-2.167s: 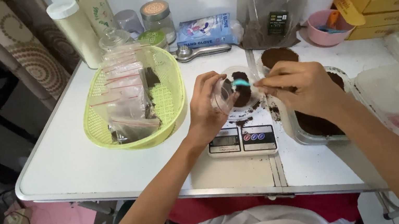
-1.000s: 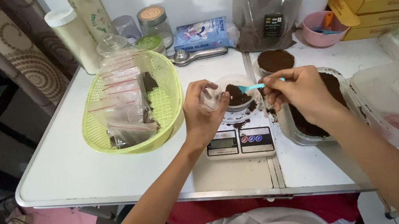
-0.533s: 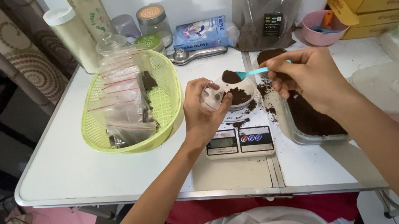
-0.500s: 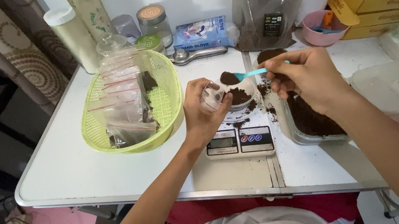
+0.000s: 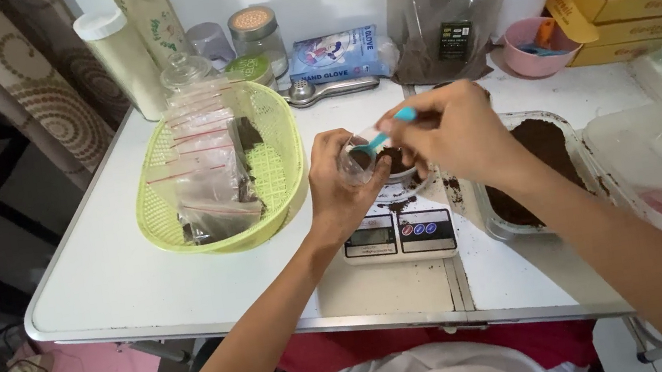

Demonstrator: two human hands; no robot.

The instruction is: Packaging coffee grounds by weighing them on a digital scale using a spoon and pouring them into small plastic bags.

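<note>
left hand [image 5: 340, 189] clenched on small clear bag [image 5: 358, 160], held open just above digital scale [image 5: 400, 228]. right hand [image 5: 450, 135] pinching turquoise spoon [image 5: 383, 134], tip now inside bag mouth; half a second back spoon was out over the scale, clear of the bag. reads as one scoop of dark powder going in. source tray of dark powder [image 5: 534, 169] just right of scale. yellow basket [image 5: 215, 173] of filled bags left of scale, on white worktop [image 5: 143, 275].

turquoise spoon [image 5: 383, 136], yellow-green basket [image 5: 274, 124], pink bowl [image 5: 524, 61]
</note>
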